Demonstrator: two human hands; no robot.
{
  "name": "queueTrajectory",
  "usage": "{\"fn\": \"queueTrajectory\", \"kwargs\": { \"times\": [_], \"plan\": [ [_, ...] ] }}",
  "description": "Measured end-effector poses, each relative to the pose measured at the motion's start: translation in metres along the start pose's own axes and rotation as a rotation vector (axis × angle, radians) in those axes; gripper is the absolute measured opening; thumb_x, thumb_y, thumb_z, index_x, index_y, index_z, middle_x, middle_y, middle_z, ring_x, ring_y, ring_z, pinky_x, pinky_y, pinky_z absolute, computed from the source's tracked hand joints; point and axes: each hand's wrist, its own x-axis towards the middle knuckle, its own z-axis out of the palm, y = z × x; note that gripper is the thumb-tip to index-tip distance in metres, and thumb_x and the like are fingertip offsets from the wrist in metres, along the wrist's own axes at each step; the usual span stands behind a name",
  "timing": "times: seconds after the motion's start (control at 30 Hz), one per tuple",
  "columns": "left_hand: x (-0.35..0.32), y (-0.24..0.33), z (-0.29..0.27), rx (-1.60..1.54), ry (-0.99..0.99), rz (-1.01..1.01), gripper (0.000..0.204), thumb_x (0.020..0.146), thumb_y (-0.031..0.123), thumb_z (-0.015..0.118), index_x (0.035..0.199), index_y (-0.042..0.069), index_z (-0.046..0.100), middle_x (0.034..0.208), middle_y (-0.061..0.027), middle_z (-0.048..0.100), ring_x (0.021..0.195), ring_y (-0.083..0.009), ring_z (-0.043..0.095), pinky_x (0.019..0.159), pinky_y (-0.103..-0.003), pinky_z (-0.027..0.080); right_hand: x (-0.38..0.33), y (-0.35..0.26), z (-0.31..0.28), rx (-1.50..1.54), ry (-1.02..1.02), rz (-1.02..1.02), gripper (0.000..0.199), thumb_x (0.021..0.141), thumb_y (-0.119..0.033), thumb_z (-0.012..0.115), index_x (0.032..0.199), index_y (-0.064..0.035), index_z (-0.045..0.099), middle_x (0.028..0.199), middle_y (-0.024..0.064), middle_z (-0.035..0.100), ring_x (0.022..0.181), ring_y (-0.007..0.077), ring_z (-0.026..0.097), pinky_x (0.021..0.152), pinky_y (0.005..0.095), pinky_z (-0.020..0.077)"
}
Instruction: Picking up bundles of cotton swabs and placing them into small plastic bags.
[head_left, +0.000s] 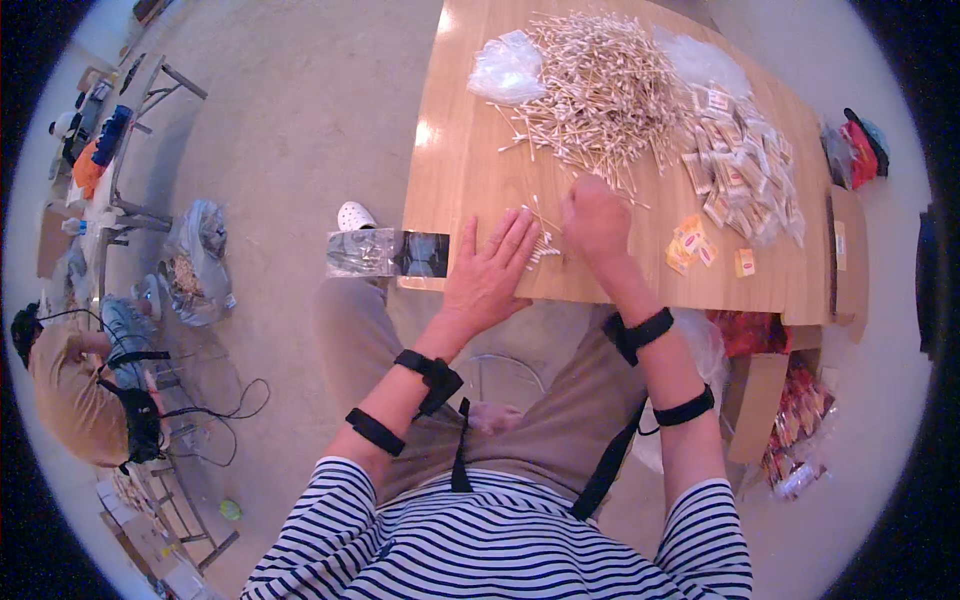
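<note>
My left hand (pixel 488 268) lay flat, fingers slightly apart, beside loose cotton swabs (pixel 544 246) near the table's (pixel 455 150) near edge, while my right hand (pixel 597 215) was curled, around what I couldn't tell.

A: Left side, upper?
B: One long bench (pixel 146 78), metal legs, laden with assorted goods; among these, one blue article (pixel 112 137) and, just beside it, one orange article (pixel 89 172).
A: Left side, lower?
B: One person (pixel 78 400), tan top, blue trousers. One clear plastic bag (pixel 203 280), bulging, on the grey floor (pixel 290 100). Black cable (pixel 215 411), one length, looped. One small green item (pixel 230 510), kind too small to tell.
A: Right side?
B: One cardboard box (pixel 757 408); beside it, red-patterned packages (pixel 800 410), glossy. Higher up, one red article (pixel 860 152), kind unclear.
</note>
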Motion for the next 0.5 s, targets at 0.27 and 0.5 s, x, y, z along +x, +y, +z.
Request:
{"fn": "queueTrajectory", "kwargs": {
  "times": [0.27, 0.5],
  "plan": [
    [-0.001, 0.0, 0.001, -0.047, 0.01, 0.01, 0.116, 0.061, 0.042, 0.087, 0.155, 0.008, 0.029, 0.162, -0.009, 0.029, 0.151, -0.0247, 0.023, 0.12, -0.061, 0.016, -0.013, -0.009, 0.009, 0.144, -0.099, -0.065, 0.015, 0.085, -0.02, 0.062, 0.081, -0.0056, 0.066, 0.087, 0.0153, 0.065, 0.081, 0.0356, 0.067, 0.071, 0.048, 0.0535],
    [-0.002, 0.0, 0.001, -0.04, 0.004, 0.01, 0.115, 0.062, 0.043, 0.087, 0.155, 0.009, 0.029, 0.162, -0.0083, 0.029, 0.152, -0.0242, 0.023, 0.121, -0.061, 0.015, -0.006, -0.017, 0.0, 0.045, -0.181, -0.05, 0.017, 0.085, -0.019, 0.06, 0.084, -0.0041, 0.068, 0.091, 0.0169, 0.067, 0.085, 0.0366, 0.068, 0.075, 0.0488, 0.0556]
  ]
}}
